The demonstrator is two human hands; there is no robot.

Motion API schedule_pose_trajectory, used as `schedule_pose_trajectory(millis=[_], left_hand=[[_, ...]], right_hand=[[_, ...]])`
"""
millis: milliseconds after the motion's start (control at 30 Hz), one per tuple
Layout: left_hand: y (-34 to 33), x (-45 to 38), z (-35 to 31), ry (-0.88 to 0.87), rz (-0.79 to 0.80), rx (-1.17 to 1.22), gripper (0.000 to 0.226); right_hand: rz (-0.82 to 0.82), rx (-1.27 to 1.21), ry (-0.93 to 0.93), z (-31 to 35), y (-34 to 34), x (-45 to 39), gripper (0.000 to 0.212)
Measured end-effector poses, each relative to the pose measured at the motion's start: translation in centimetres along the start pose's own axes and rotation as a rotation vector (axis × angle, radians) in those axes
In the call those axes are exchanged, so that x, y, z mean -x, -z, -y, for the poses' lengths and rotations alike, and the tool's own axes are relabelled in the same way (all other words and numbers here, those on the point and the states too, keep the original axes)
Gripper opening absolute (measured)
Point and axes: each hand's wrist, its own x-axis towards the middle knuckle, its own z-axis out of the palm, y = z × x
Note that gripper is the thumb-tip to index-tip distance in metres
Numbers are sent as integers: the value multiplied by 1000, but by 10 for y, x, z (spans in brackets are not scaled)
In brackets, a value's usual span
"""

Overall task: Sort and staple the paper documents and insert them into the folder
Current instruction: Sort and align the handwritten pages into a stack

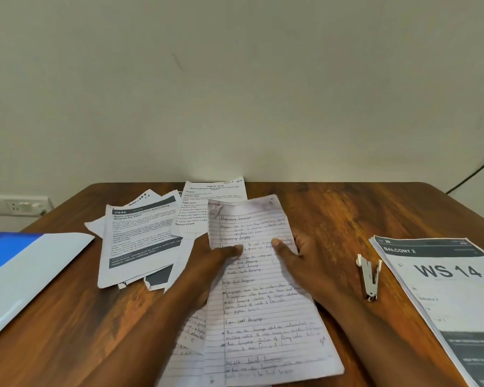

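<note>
A lined handwritten sheet is held up over the middle of the table. My left hand grips its left edge with the thumb on top. My right hand grips its right edge, thumb pressed on the page. More handwritten pages lie underneath. Printed sheets are scattered at the back left, and a printed task page lies by the wall. A small silver stapler lies on the table to the right. A stack headed "WS 14" sits at the far right. The blue and white folder lies at the far left.
The wooden table ends at a plain wall. A wall socket is at the left below table level. A dark cable hangs at the right. Bare wood shows between the stapler and my right hand.
</note>
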Motion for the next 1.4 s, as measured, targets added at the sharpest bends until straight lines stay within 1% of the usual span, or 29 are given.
schedule_pose_trajectory(millis=[67,133,233,300,333,367,400,467,500,533,633,700,767,867,1000,1133,1267,1300,1400], left_hand=[[-1,3,-4,-26,0,-35,27],[2,3,-7,-58,-53,-91,22],[14,0,-14,-64,-107,-151,18],[25,-2,-19,-49,-110,-178,17],[30,-1,-22,-37,-117,-188,17],[36,-2,-24,-29,-128,-190,16],[41,-2,-25,-17,-151,-186,16],[51,-4,-26,-5,-203,-167,15],[55,-6,-26,-4,-224,-160,13],[59,-7,-25,-5,-246,-145,12],[67,-11,-21,-9,-282,-103,15],[71,-13,-18,-15,-280,-97,17],[74,-16,-14,-21,-263,-83,21],[76,-17,-12,-43,-223,-80,24],[77,-18,-13,-32,-193,-91,21],[79,-20,-12,-7,-190,-115,18],[83,-20,-13,-3,-182,-105,20],[84,-21,-13,1,-182,-92,21],[86,-22,-12,7,-176,-68,22]], right_hand=[[13,119,43,-1,0,0,18],[43,201,108,1,0,2,21],[86,194,185,4,-1,4,21],[91,127,186,9,-1,7,37],[55,119,180,12,-1,7,45],[-12,131,169,13,0,6,46],[-92,149,145,12,1,4,41],[-226,213,78,3,3,-2,23],[-247,265,54,0,4,-3,15],[-249,327,37,-4,3,-5,15],[-288,567,-6,-6,2,-5,38],[-286,729,-73,0,4,-3,53],[-252,790,-130,5,5,-2,65],[-224,692,-136,5,5,-4,69],[-223,591,-73,1,4,-3,56],[-224,423,-53,-3,7,-4,46],[-300,315,-50,-2,9,-5,40],[-326,281,-49,-1,9,-5,41],[-382,184,-61,1,9,-4,52]])
